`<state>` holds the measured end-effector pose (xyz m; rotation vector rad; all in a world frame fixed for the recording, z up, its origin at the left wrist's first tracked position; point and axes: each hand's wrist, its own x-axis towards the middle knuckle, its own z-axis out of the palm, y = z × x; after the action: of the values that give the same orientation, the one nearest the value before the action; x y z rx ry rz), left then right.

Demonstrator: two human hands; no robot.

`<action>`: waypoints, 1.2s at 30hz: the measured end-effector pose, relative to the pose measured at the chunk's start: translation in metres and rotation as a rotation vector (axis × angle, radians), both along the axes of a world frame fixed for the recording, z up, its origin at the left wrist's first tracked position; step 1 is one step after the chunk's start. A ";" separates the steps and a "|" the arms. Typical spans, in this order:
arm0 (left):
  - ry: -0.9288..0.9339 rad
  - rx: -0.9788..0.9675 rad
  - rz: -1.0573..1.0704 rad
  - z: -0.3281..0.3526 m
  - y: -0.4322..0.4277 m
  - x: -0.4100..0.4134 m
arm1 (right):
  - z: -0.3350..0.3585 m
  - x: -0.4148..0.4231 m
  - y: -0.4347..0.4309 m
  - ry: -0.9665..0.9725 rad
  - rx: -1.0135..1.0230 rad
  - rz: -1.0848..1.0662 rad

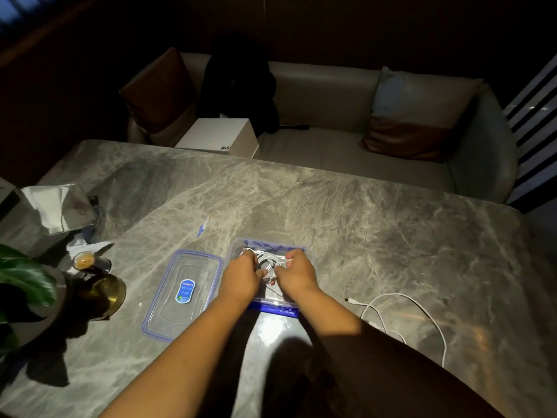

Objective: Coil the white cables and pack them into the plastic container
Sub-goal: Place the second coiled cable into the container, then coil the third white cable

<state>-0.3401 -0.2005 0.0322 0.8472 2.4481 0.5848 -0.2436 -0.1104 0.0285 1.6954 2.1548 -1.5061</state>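
Observation:
A clear plastic container (310, 255) with blue trim sits on the grey marble table, in front of me. Inside it lies a bundle of coiled white cable (266, 258). My left hand (241, 274) and my right hand (297, 274) both reach into the container and press on the coil, fingers curled over it. A second white cable (405, 300) lies loose and uncoiled on the table to the right of the container, its plug end pointing left. The container's clear lid (180, 294) with a blue sticker lies flat to the left.
At the left edge stand a brass-coloured dish (105, 292), a small jar (87, 262), plant leaves (21, 276) and a paper-wrapped package (54, 206). A small blue scrap (204, 226) lies mid-table. Beyond the table are a sofa with cushions and a white box (220, 137).

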 end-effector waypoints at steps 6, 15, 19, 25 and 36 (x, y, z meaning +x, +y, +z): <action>0.076 0.010 -0.134 0.030 -0.001 0.019 | 0.025 0.037 0.001 0.065 0.132 0.136; 0.236 -0.054 -0.427 0.053 -0.015 0.068 | 0.060 0.101 -0.005 -0.066 0.302 0.357; 0.313 -0.086 -0.534 0.059 -0.021 0.083 | 0.066 0.122 -0.013 -0.087 0.367 0.382; 0.395 -0.114 -0.645 0.066 -0.023 0.095 | 0.064 0.142 -0.022 -0.148 0.384 0.411; 0.321 -0.045 -0.719 0.061 0.001 0.138 | 0.062 0.201 -0.005 -0.108 0.292 0.274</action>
<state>-0.2017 -0.1997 0.0928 1.7891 2.1662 0.1290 -0.0426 -0.1152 0.0909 1.4289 2.5188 -1.0521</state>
